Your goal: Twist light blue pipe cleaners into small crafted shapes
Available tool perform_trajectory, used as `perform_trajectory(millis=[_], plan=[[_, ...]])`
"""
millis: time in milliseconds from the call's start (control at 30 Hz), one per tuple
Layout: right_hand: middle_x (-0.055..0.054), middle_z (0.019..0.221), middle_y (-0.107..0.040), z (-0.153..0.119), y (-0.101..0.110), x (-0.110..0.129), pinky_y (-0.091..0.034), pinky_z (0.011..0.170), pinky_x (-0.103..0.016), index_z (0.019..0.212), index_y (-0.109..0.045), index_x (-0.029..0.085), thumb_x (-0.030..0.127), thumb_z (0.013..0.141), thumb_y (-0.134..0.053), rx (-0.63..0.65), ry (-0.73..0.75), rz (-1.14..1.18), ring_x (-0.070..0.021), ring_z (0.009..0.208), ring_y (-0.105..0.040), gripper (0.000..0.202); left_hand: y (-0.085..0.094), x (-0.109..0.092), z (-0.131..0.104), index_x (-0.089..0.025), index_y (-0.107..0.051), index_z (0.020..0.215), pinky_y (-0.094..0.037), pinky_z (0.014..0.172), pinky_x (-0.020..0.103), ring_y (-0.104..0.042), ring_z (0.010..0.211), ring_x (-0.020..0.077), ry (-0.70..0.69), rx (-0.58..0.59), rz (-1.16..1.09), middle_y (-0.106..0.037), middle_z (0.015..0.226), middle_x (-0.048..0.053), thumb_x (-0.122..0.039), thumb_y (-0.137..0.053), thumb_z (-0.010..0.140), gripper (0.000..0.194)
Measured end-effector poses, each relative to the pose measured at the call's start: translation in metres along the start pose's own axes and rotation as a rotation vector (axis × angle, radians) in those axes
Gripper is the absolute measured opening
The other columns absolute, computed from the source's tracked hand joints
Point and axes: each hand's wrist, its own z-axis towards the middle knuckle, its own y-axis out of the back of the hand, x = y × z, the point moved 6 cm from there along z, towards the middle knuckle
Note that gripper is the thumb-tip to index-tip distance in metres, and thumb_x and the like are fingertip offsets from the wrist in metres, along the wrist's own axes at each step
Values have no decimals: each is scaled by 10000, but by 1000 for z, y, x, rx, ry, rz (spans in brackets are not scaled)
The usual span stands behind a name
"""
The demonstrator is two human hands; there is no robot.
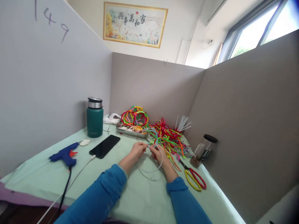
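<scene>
A pale green cloth covers the surface point(137, 199), which fills the lower middle of the frame. Grey partitions point(154, 84) enclose it on three sides, the left one marked "149" at upper left. Above them, a framed picture point(135, 26) hangs on the wall at top centre, and a window point(247, 34) lets in daylight at upper right.

At the centre, a shallow metal tray point(132, 134) holds small pale and brown pieces, with colourful fuzzy rings point(135, 118) heaped at its back. A closed teal bottle point(94, 123) stands left of centre. Toward the right edge of the surface, a clear jar point(206, 145) with a black lid appears tilted; its contents are unclear.

In the middle, the person's left hand point(137, 149) and right hand point(158, 152) meet, the fingers of both pinching a light-blue strand point(156, 133) at a thin pale hoop point(151, 172), which hangs below them. Tangled bright stems point(171, 140) lie just beyond the right hand, with scissors point(187, 168) nearby.
</scene>
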Motion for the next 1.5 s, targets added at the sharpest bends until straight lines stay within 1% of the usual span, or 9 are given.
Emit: perform_trajectory(millis=[133,300,467,633,767,867,1033,1200,1500], plan=[[63,457,-430,1,1,-2,-245,413,-231,655,-549,183,502,707,-665,-8,-7,5,-82,401,-339,344,0,0,0,-155,-455,628,-89,351,201,-243,295,14,-2,6,35,-424,447,-68,-388,-681,727,339],[66,446,-425,1,1,-1,-246,413,-232,648,-539,179,529,685,-681,-21,-20,19,-79,396,-336,379,-2,2,-1,-149,-448,632,-81,363,202,-234,312,8,31,71,-6,-415,469,-67,-322,-623,779,287],[72,437,-413,2,4,-5,-239,399,-233,666,-530,189,545,685,-675,-55,-26,40,-83,389,-335,385,-4,0,-1,-138,-476,682,-96,377,191,-250,348,-1,18,122,-70,-453,544,-57,-320,-660,742,266],[75,451,-430,4,4,-8,-244,396,-233,731,-545,194,543,684,-673,-51,-15,87,-85,388,-341,375,-7,-1,-2,-149,-503,771,-88,381,189,-241,354,2,5,154,-63,-449,554,-71,-332,-690,705,270],[80,454,-437,4,3,-7,-239,389,-227,831,-575,188,494,689,-683,-54,-11,116,-83,384,-338,355,-7,1,-3,-157,-480,741,-86,376,195,-247,351,6,6,160,-23,-454,562,-68,-342,-677,711,272],[80,448,-437,4,3,-7,-228,382,-224,858,-586,184,472,702,-675,-42,-15,118,-81,378,-332,340,-8,2,-3,-157,-460,694,-87,377,200,-247,352,5,3,162,7,-451,559,-65,-358,-675,712,296],[76,455,-443,4,4,-10,-236,393,-221,840,-591,186,496,710,-664,-38,-13,110,-76,380,-332,343,-9,3,-4,-162,-444,678,-71,385,204,-230,341,5,18,170,37,-430,524,-76,-385,-674,716,323],[71,439,-440,5,5,-14,-239,391,-224,829,-593,179,530,672,-687,-59,-66,129,-82,380,-340,396,-10,3,-5,-152,-474,694,-70,385,206,-226,341,5,22,170,59,-442,529,-73,-387,-655,734,299],[74,425,-423,3,4,-9,-214,381,-222,752,-563,189,509,679,-675,-72,-76,100,-79,365,-323,347,-11,1,-8,-147,-493,669,-64,391,209,-215,336,9,30,161,119,-377,468,-90,-407,-659,730,314]])
